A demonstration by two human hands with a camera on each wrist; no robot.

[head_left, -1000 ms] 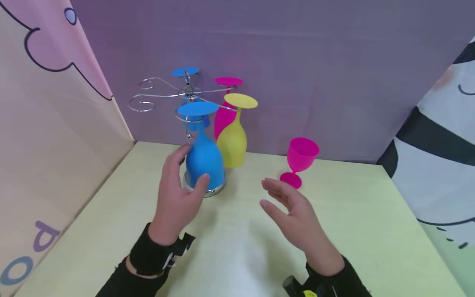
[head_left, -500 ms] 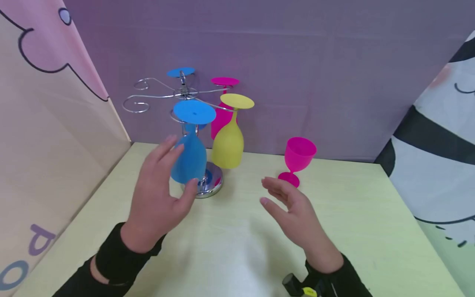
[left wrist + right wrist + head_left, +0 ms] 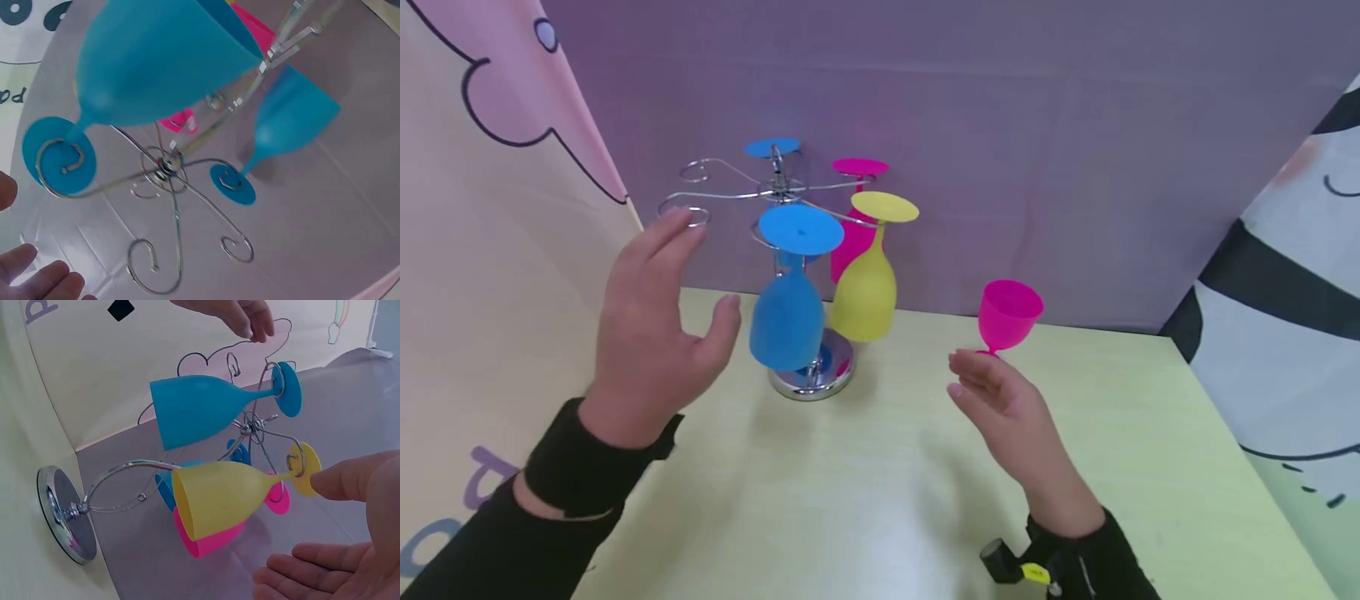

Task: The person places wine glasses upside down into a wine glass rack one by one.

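Observation:
A metal wine glass rack [image 3: 811,385] with curled wire arms stands at the table's back left. Upside down from it hang a blue goblet [image 3: 787,321] in front, a yellow goblet [image 3: 867,292], a pink goblet [image 3: 848,248] and a second blue goblet [image 3: 290,115] behind. My left hand [image 3: 651,333] is raised left of the front blue goblet, apart from it, fingers extended and holding nothing. My right hand [image 3: 1011,417] hovers over the table, fingers relaxed, with nothing in it. Just beyond its fingertips stands an upright pink goblet [image 3: 1010,312], its foot mostly hidden by the hand.
Two curled rack arms, including one wire hook [image 3: 153,265], carry no goblet. A purple backdrop [image 3: 1075,167] rises directly behind the table [image 3: 850,500]. Printed cloth panels [image 3: 1292,292] flank both sides.
My left hand has let go of the front blue goblet and drawn back to the left. That goblet now hangs tilted on the rack. My right hand has barely moved.

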